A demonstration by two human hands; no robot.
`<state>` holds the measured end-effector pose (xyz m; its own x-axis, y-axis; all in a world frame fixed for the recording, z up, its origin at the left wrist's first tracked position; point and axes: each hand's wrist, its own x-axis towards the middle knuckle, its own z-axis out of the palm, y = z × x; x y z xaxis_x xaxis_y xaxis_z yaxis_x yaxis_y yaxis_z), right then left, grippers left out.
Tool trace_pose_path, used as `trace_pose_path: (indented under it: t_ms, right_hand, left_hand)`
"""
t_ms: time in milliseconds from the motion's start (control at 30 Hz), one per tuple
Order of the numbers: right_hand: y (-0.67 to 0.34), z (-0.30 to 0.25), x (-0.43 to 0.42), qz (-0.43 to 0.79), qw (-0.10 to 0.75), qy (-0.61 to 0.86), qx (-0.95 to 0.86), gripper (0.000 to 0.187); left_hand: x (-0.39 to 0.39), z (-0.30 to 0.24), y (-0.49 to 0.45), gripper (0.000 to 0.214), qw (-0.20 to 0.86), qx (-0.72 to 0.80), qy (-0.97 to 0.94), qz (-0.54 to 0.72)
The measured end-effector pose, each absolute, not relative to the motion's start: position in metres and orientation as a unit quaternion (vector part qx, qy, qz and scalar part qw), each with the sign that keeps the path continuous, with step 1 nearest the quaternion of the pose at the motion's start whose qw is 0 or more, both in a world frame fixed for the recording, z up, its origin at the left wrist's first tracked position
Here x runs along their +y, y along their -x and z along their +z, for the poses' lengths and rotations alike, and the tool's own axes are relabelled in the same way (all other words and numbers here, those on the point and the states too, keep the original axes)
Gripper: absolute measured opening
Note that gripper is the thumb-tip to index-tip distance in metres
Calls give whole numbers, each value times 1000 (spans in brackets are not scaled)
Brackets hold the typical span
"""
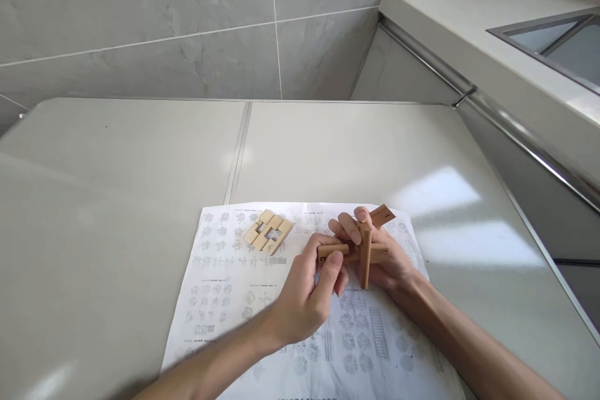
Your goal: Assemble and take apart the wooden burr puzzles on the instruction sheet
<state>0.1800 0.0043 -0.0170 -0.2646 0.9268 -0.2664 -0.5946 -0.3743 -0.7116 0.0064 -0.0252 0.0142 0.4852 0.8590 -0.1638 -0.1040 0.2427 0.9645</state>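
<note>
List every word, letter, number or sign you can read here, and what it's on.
No text is clear enough to quote.
Printed sheet: rows of captions among drawings, too small to read.
Pale wooden pieces: one curved dark mark, unclear.
Brown bar in the left hand: dark mark, maybe a letter, unclear.
Brown piece by the right hand: short dark stroke, unclear.
</note>
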Motion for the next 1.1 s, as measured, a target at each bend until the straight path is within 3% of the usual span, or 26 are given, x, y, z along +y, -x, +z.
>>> trace_pose_path:
  t_ms: [1100]
  right_hand:
    - [-172, -7, -1, 698, 534, 396, -267, 28]
  left_hand:
    - [-14, 22, -5, 28, 784, 297, -413, 356]
